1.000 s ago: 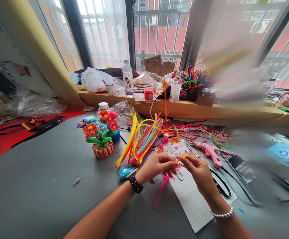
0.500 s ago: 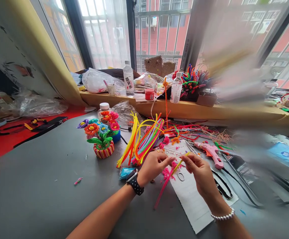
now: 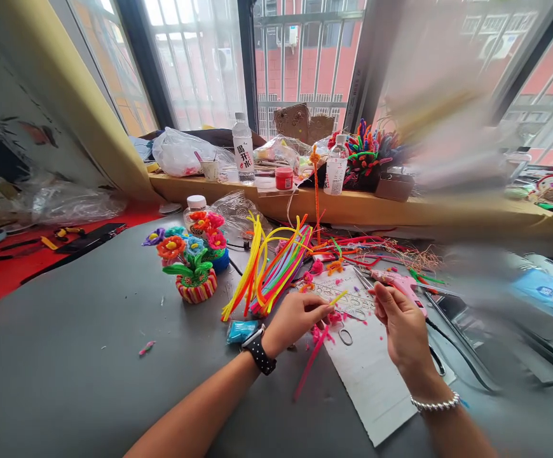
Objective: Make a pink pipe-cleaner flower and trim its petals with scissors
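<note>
My left hand (image 3: 305,315), wearing a dark watch, is closed in a pinch on a yellow pipe cleaner (image 3: 338,298), whose short end sticks out past the fingertips. A pink pipe cleaner (image 3: 311,367) slants down from beneath the same fingers; its join to the yellow one is hidden. My right hand (image 3: 398,321), with a beaded bracelet, has thumb and fingers pressed together, apart from the yellow end. Whatever they hold is hidden. Beside its fingertips are metal blades or tips (image 3: 361,277) and a pink glue gun (image 3: 407,287). Pink scraps (image 3: 336,318) lie under my hands.
A white sheet (image 3: 369,388) lies under my right hand, with small scissors (image 3: 346,336) on it. Ahead is a bundle of coloured pipe cleaners (image 3: 281,270). A pot of pipe-cleaner flowers (image 3: 195,286) stands left, near a blue packet (image 3: 242,331). Bottles (image 3: 243,152) line the sill.
My right hand has let go of the yellow pipe cleaner's end and moved right, towards the glue gun. My left hand stays nearly in place, still pinching the yellow piece.
</note>
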`<state>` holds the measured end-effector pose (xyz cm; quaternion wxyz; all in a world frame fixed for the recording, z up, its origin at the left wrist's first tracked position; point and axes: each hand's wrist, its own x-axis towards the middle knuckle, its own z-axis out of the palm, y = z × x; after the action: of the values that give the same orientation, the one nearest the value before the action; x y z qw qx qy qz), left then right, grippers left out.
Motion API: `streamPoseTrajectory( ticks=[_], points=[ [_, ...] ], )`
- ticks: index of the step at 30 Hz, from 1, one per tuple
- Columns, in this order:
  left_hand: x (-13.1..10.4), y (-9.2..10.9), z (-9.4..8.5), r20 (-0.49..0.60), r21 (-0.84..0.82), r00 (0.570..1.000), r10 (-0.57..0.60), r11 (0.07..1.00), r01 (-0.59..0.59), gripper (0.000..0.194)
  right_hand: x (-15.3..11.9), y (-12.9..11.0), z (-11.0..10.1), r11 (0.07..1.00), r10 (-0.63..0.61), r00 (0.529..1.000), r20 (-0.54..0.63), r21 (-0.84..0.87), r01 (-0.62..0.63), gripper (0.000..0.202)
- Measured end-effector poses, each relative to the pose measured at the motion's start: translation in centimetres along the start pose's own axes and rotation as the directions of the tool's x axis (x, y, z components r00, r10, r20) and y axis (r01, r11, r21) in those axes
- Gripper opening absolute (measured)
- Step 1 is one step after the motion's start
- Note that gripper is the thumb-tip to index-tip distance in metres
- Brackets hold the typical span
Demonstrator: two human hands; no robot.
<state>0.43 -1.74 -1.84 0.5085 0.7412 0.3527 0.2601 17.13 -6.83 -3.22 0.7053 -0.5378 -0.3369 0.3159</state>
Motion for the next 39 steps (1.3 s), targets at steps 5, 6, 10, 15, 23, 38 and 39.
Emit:
streamPoseTrajectory(
  ticks=[5, 6, 10, 15, 23, 38, 39],
  points=[
    [0.0, 0.3, 0.2, 0.04, -0.278, 0.999, -0.034, 0.96, 0.044, 0.032, -0.8, 0.1, 0.7, 0.991, 0.046, 0.982, 0.185, -0.135, -0.021, 0.033],
    [0.0, 0.5, 0.2, 0.046, -0.31, 0.998, -0.034, 0.95, 0.047, 0.031, -1.0, 0.1, 0.9, 0.99, 0.071, 0.972, 0.225, -0.133, -0.042, 0.037],
    [-0.2, 1.1, 0.2, 0.088, -0.359, 0.995, -0.038, 0.931, 0.067, 0.025, -1.6, 0.1, 1.5, 0.993, 0.117, 0.962, 0.247, -0.03, -0.113, 0.025],
    [-0.2, 1.2, 0.3, 0.077, -0.305, 0.996, -0.051, 0.95, 0.072, 0.025, -1.7, 0.0, 1.6, 0.973, 0.185, 0.953, 0.24, 0.091, -0.211, 0.021],
    [-0.1, 0.7, 0.6, 0.004, -0.204, 1.0, -0.003, 0.979, 0.004, 0.026, -1.7, 0.1, 1.8, 0.952, 0.188, 0.942, 0.277, 0.183, -0.244, 0.024],
    [-0.4, 0.5, 0.2, -0.125, 0.158, 0.974, 0.189, 0.973, -0.168, 0.029, -1.7, 0.2, 1.3, 0.995, -0.04, 0.969, 0.245, -0.081, 0.062, 0.023],
    [-0.4, 0.5, 0.3, -0.129, 0.118, 0.978, 0.166, 0.981, -0.151, 0.03, -1.7, 0.3, 1.4, 0.998, -0.023, 0.974, 0.225, -0.051, 0.035, 0.026]
  ],
)
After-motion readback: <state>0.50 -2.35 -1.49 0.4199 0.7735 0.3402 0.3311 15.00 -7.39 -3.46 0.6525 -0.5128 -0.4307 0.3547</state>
